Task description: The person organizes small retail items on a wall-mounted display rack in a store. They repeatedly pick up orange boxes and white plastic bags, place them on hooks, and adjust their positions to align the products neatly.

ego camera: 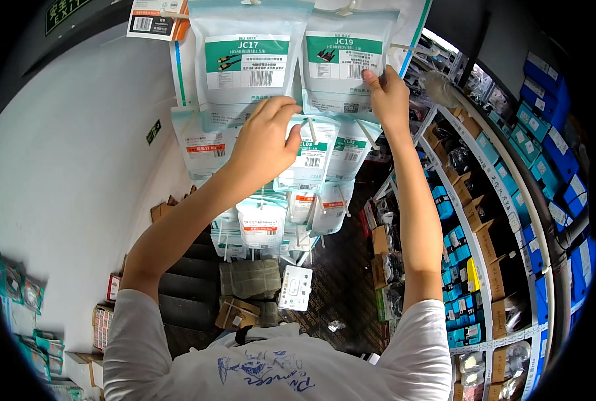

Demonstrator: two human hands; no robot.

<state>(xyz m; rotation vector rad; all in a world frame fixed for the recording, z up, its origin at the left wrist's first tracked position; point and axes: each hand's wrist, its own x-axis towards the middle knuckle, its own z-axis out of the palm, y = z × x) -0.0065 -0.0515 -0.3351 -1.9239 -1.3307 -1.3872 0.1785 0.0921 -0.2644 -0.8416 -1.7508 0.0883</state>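
Observation:
Two large clear plastic packets of cables hang side by side on a display rack. The left packet (247,65) and the right packet (343,60) carry green and white labels with writing and barcodes. My right hand (390,97) pinches the right packet at its right edge, thumb on the front and the other fingers partly hidden. At the lower right corner of the left packet is my left hand (270,133), back towards me. Its bent fingers lie over the plastic, with a gap to the thumb. Just below hangs a smaller green-labelled packet (308,160), partly covered by this hand.
More small packets (262,223) hang on lower hooks. A bare metal hook (413,50) juts out on the right. Shelving with blue boxes (533,135) and cardboard bins (483,240) lines the right side. Wrapped parcels (250,278) and a white box (295,288) lie below.

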